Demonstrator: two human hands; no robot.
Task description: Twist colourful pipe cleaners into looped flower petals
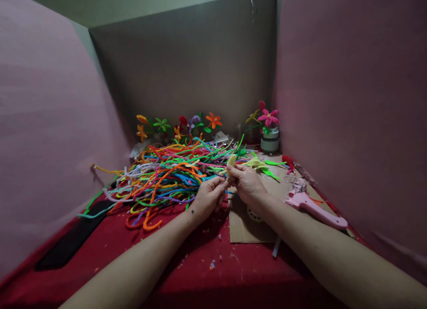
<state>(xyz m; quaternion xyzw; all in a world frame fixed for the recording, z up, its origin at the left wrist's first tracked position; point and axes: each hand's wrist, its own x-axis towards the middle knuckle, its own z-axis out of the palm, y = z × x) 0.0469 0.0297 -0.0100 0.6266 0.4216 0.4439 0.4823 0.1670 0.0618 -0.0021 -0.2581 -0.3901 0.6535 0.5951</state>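
A pale yellow pipe-cleaner petal [231, 160] stands upright at the fingertips of my right hand [247, 182], which pinches it near the base. My left hand [208, 195] is closed too, its thumb and fingertips meeting at the petal's lower end; what exactly lies between them is mostly hidden. Right behind both hands spreads a big tangled pile of colourful pipe cleaners [173, 175]. Just past my right hand, more pale yellow petals [255, 163] lie beside bright green pipe-cleaner leaves [271, 173].
A cardboard sheet [242, 229] lies under my right hand, with a pink glue gun [310, 206] on its right and a glue stick [276, 247] at its front edge. Finished pipe-cleaner flowers [213, 120] and a small pot [270, 140] stand at the back. A black strip [66, 244] lies left.
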